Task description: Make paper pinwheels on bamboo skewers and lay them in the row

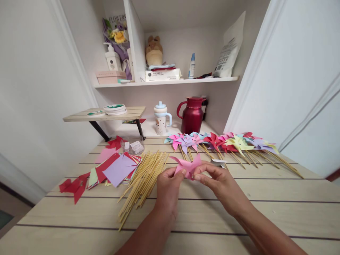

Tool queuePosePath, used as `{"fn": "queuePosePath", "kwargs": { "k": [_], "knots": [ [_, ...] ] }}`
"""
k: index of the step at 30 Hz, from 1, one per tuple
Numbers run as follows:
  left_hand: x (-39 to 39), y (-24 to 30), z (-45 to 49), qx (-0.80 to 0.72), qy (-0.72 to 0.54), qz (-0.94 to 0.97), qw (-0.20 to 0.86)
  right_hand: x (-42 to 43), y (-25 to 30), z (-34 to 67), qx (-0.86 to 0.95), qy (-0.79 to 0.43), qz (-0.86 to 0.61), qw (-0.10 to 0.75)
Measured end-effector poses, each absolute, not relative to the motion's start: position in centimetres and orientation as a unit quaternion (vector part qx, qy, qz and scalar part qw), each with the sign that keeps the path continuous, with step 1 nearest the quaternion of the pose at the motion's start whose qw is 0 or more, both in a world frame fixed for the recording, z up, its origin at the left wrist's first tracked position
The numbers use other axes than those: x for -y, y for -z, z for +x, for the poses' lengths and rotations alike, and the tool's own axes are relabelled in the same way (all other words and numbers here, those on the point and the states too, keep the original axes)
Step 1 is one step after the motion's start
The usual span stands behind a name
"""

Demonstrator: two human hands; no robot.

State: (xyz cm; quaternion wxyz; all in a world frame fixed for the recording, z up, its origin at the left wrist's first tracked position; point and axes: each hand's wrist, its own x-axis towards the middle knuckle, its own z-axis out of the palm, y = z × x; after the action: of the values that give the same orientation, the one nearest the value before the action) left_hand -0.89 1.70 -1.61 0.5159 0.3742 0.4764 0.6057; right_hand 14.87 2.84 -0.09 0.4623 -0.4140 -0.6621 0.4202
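A pink paper pinwheel is held above the wooden table between both hands. My left hand pinches its left side with thumb and fingers closed. My right hand pinches its centre and right side, fingers closed on the paper. A pile of bamboo sticks lies just left of my left hand. A stack of coloured paper squares, lilac on top, lies further left.
A row of finished pinwheels on sticks lies behind the hands. Red paper cutouts lie at the left. A clear bag of small parts, a dark red jug, a sippy cup and a small raised shelf stand at the back.
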Motion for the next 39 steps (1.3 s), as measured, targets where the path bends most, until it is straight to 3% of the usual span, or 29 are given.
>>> {"fn": "queuePosePath", "kwargs": {
  "k": [6, 17, 34, 37, 39],
  "knots": [
    [-2.1, 1.5, -1.0, -0.507, -0.608, 0.474, 0.386, -2.8, 0.4, 15.1, 0.662, -0.424, -0.41, 0.463],
    [-1.2, 0.4, -0.3, -0.515, -0.589, 0.53, 0.327, -2.9, 0.7, 15.3, 0.619, -0.47, -0.413, 0.475],
    [-1.1, -0.3, -0.8, -0.521, -0.601, 0.498, 0.345, -2.9, 0.1, 15.2, 0.645, -0.4, -0.418, 0.5],
    [-1.5, -0.7, -1.4, -0.543, -0.608, 0.446, 0.37, -3.4, 0.3, 15.8, 0.624, -0.34, -0.456, 0.535],
    [-1.8, -0.6, -1.9, -0.558, -0.612, 0.407, 0.384, -3.9, 0.8, 16.2, 0.622, -0.336, -0.493, 0.507]
  ]
}}
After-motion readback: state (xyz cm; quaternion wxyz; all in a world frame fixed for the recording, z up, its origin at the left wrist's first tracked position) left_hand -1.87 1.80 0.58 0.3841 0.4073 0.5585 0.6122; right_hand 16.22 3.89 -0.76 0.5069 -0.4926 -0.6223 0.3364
